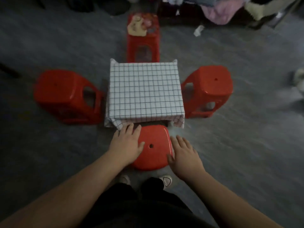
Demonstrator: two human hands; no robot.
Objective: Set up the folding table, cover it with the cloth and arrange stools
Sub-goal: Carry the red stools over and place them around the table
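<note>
A small table stands on the grey floor under a white cloth with a dark grid point(145, 91); the cloth hangs over its edges. Red plastic stools stand at each side: one on the left point(64, 96), one on the right point(210, 88), a patterned one at the far side point(143, 35), and a near stool point(153, 145) right in front of me. My left hand point(127, 143) lies flat with straight fingers on the near stool's left edge. Along its right edge rests my right hand point(184, 155), also flat with the fingers straight. Neither hand holds anything.
Piled clothes and dark furniture point(218, 10) line the far wall. A scrap of white paper point(198, 30) lies on the floor behind the table. My feet in light shoes point(166, 180) stand just behind the near stool. A pale object point(298, 78) sits at the right edge.
</note>
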